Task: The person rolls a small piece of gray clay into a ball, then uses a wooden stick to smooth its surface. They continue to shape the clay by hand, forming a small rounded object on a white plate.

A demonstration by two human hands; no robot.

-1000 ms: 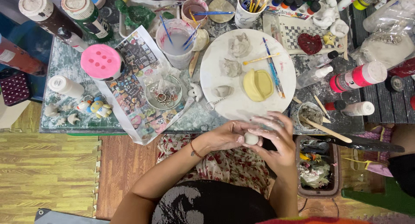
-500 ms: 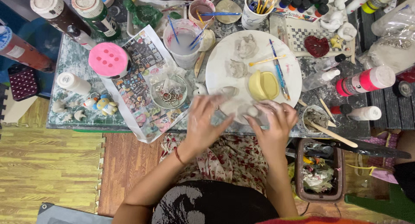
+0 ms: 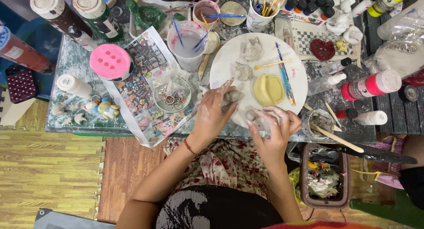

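My left hand (image 3: pixel 213 113) lies flat at the near left edge of the round white board (image 3: pixel 297 56). Its fingers are apart and the fingertips touch a grey clay lump (image 3: pixel 234 95). My right hand (image 3: pixel 274 131) is curled at the board's near edge, pinching a small clay piece (image 3: pixel 251 115) between thumb and fingers. Both hands are smeared with pale clay. On the board lie two more shaped clay pieces (image 3: pixel 251 49), a yellow sponge (image 3: pixel 268 90), a blue brush (image 3: pixel 282 68) and a thin yellow tool (image 3: pixel 274 64).
A cup of cloudy water with brushes (image 3: pixel 189 43) and a glass dish of metal rings (image 3: pixel 172 94) stand left of the board. A pink-lidded jar (image 3: pixel 110 61), paint bottles (image 3: pixel 369 84), a small pot with a wooden stick (image 3: pixel 324 123) and a bin (image 3: pixel 324 176) crowd the surroundings.
Both hands have moved from my lap up onto the board's near edge. The left hand now reaches to the clay lump, and the right stays closed on a small clay piece.
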